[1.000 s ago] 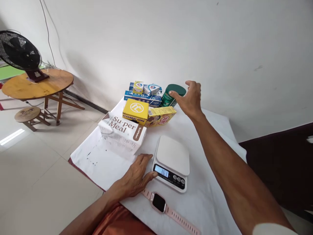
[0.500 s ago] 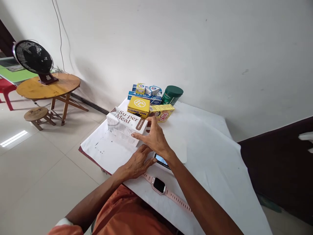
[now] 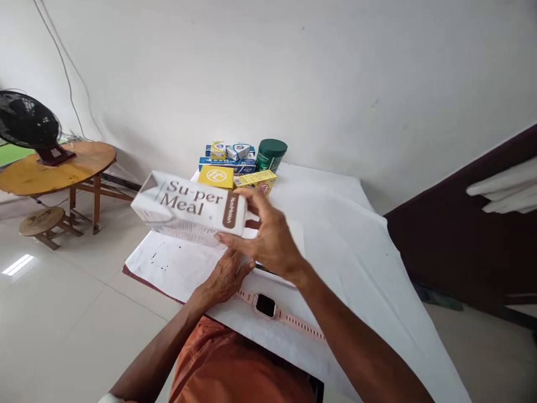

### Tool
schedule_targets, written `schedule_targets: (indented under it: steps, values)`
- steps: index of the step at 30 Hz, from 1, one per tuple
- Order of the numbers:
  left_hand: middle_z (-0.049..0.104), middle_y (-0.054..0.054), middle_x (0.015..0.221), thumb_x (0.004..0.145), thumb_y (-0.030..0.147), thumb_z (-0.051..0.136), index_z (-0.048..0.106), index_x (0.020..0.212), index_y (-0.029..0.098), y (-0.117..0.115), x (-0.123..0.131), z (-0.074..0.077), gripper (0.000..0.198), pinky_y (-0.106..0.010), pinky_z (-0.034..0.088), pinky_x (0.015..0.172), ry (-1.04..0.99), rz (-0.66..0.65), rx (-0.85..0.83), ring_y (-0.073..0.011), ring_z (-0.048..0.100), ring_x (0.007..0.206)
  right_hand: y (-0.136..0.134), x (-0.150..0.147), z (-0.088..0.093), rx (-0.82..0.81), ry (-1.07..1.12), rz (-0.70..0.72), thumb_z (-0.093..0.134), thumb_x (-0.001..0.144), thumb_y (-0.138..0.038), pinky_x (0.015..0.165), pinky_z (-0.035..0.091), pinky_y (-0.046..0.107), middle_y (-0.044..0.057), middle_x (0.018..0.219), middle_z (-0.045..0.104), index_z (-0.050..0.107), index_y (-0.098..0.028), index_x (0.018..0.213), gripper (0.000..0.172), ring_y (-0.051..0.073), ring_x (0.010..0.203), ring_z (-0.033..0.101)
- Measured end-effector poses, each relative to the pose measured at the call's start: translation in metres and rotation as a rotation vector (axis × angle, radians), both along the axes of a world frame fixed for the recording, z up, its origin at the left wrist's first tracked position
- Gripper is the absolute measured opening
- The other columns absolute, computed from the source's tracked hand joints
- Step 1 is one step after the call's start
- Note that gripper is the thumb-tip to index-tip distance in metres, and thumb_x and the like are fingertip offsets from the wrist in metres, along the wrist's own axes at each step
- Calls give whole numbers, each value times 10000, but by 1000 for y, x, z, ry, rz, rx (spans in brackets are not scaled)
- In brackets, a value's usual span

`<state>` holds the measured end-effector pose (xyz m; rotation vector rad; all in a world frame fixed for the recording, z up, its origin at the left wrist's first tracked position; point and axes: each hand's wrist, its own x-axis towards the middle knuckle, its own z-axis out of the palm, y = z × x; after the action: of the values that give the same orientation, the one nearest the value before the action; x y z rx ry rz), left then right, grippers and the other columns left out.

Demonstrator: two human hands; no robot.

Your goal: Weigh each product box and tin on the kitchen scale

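My right hand (image 3: 268, 240) grips one end of a white "Su-per Meal" box (image 3: 188, 207) and holds it in the air above the table, thumb on top and fingers below. My left hand (image 3: 224, 277) rests flat on the white cloth (image 3: 356, 252) with fingers stretched out, right beside the white kitchen scale (image 3: 296, 246), which my right hand mostly hides. A pink smartwatch (image 3: 268, 306) lies on the cloth just in front of my left hand.
At the table's far end stand a yellow box (image 3: 216, 176), a yellow cereal box (image 3: 255, 180), stacked blue and white boxes (image 3: 229, 157) and a green jar (image 3: 271, 155). A round wooden table (image 3: 59, 168) with a black fan (image 3: 27, 126) and a stool (image 3: 39, 221) are at left.
My right hand came back from the green jar, took hold of the "Su-per Meal" box and lifted it off the table. My left hand stayed by the scale.
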<state>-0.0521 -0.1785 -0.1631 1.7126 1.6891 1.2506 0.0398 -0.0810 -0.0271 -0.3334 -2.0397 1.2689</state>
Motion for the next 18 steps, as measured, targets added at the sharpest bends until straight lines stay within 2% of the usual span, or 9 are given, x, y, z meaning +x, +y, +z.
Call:
schedule_targets:
  steps: [3, 6, 8, 11, 15, 18]
  values:
    - [600, -148, 1358, 1076, 394, 424, 559, 1371, 189, 2, -1, -1, 384, -511, 483, 1143, 9, -11, -28, -285, 586, 1292, 15, 39, 28, 2, 73, -67, 909, 732, -468, 832, 683, 426, 42, 1223, 687, 567, -299, 1238, 634, 276, 1112, 705]
    - [597, -135, 1307, 1078, 384, 428, 565, 1338, 194, 3, -3, -4, 350, -469, 501, 1122, 19, -11, -12, -256, 608, 1240, 40, 82, 38, 70, 102, -187, 933, 707, -471, 883, 672, 447, 22, 1224, 673, 589, -337, 1260, 664, 299, 1186, 675]
    - [593, -128, 1304, 1077, 369, 430, 562, 1333, 200, 4, -3, -6, 333, -458, 507, 1115, 28, -10, -4, -249, 611, 1235, 57, 108, 33, 98, 79, -266, 937, 698, -480, 908, 664, 470, 16, 1214, 673, 606, -356, 1265, 668, 310, 1202, 665]
    - [590, -127, 1310, 1074, 343, 436, 555, 1330, 203, 4, -4, -6, 315, -454, 520, 1096, 54, -6, -16, -244, 615, 1224, 78, 135, 15, 77, -7, -359, 938, 680, -510, 906, 658, 486, 19, 1197, 687, 628, -352, 1238, 658, 314, 1167, 677]
    - [597, -127, 1293, 1066, 314, 454, 552, 1319, 192, 5, -5, -6, 298, -448, 535, 1067, 90, 13, -33, -240, 625, 1196, 95, 148, -10, 10, -147, -394, 939, 643, -553, 942, 626, 514, 35, 1187, 709, 637, -318, 1196, 672, 320, 1140, 688]
    - [604, -125, 1274, 1065, 300, 453, 552, 1313, 189, 6, -5, -7, 289, -441, 538, 1055, 105, 22, -28, -236, 627, 1181, 103, 148, -21, 2, -198, -399, 928, 640, -577, 1016, 577, 548, 48, 1244, 701, 637, -312, 1198, 683, 328, 1176, 673]
